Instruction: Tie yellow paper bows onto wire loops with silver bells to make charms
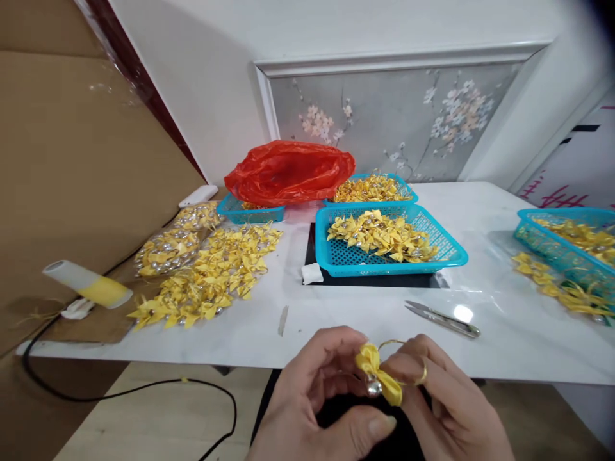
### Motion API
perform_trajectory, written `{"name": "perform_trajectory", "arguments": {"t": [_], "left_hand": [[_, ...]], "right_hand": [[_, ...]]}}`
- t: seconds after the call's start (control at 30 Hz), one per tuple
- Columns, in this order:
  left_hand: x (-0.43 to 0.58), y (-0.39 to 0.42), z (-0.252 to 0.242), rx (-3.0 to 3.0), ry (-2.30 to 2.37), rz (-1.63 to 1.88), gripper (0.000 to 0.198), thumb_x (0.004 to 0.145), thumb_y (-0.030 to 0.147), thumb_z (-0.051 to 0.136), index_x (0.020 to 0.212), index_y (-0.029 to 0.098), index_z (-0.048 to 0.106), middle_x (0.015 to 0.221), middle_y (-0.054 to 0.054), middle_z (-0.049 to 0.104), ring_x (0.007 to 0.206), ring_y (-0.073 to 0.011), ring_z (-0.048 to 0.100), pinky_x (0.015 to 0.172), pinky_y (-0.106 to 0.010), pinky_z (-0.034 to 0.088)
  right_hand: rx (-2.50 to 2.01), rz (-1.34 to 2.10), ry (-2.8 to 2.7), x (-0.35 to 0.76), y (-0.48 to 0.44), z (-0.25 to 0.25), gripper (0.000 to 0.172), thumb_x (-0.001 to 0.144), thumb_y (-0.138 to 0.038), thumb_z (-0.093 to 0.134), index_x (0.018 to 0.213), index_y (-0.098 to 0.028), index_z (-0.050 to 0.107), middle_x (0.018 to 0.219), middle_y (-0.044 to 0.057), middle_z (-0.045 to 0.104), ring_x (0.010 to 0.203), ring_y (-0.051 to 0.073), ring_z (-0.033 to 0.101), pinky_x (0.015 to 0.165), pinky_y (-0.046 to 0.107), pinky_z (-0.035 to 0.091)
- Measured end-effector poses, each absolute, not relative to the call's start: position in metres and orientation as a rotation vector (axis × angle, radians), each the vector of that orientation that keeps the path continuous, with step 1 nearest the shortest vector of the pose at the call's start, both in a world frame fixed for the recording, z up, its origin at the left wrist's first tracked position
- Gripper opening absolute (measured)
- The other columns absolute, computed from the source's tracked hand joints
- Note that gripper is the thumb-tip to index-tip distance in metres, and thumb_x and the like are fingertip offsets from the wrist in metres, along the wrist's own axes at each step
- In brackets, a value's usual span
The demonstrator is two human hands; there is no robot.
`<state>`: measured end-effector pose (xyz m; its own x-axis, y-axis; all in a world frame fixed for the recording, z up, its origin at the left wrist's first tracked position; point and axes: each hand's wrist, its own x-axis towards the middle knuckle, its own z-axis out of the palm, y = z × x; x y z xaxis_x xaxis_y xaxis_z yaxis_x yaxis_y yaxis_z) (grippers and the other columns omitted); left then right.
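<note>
Between my two hands, just in front of the table's near edge, is a small yellow ribbon bow [369, 360] with a silver bell [373, 387] at its middle. My left hand [327, 400] is curled around the bow's left side, its fingertips at the upper loop and behind the bell; its thumb stands away below. From the right, my right hand [446, 397] pinches the bow near its lower loop. A thin golden cord [391, 344] arches between the bow and the right fingers, and a gold band shows at one right finger.
Thread snips [442, 318] lie on the white table [336, 326]. Yellow bows fill a blue basket [394, 267] ahead, others behind and a basket [542, 240] at right. A pile of bows [206, 275], a red plastic bag [288, 173] and a yellow-white tube [89, 283] are left.
</note>
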<state>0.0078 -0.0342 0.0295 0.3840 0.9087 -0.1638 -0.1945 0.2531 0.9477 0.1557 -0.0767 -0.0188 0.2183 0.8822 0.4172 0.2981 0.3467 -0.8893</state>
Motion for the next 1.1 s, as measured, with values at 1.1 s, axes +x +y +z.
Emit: {"name": "perform_trajectory", "arguments": {"t": [1.1], "left_hand": [[0.012, -0.034, 0.022, 1.231, 0.917, 0.988, 0.050, 0.062, 0.005, 0.078, 0.104, 0.033, 0.074, 0.095, 0.000, 0.072, 0.085, -0.0197, 0.069, 0.074, -0.026, 0.057]], "right_hand": [[-1.175, 0.770, -1.412, 0.171, -0.066, 0.001, 0.018, 0.099, -0.027, 0.049, 0.083, -0.023, 0.057, 0.073, -0.002, 0.056, 0.065, 0.012, 0.057, 0.059, 0.018, 0.048]]}}
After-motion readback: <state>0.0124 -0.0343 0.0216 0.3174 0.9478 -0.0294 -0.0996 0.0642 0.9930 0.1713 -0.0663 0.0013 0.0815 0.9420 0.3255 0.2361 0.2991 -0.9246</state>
